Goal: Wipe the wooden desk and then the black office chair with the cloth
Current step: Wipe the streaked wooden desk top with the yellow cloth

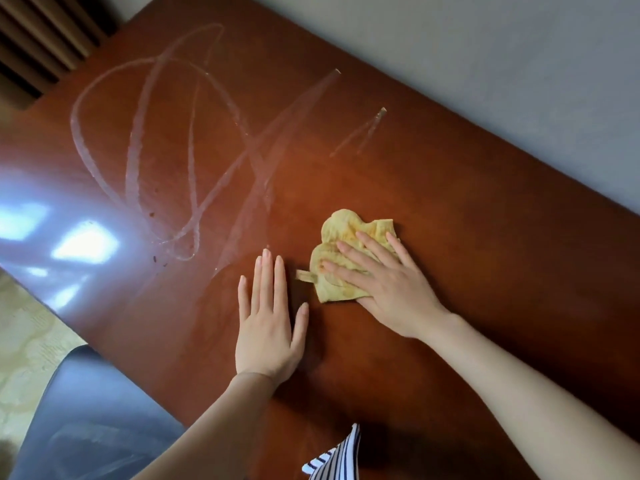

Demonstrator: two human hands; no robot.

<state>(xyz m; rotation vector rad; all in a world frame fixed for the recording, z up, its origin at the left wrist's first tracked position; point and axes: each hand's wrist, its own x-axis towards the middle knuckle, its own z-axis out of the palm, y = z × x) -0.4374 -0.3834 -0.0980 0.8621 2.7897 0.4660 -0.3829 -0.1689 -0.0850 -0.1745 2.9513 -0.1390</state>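
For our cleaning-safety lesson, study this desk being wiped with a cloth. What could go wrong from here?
1. The cloth is bunched under the right hand, so it covers little and may leave more streaks like those on the surface.
2. The dark crumbs could be dragged across the desk and smear or scratch it.
3. The left hand, flat on the desk, may leave prints.

left hand [266, 327]: flat, fingers straight | right hand [384, 289]: flat, fingers spread, pressing down
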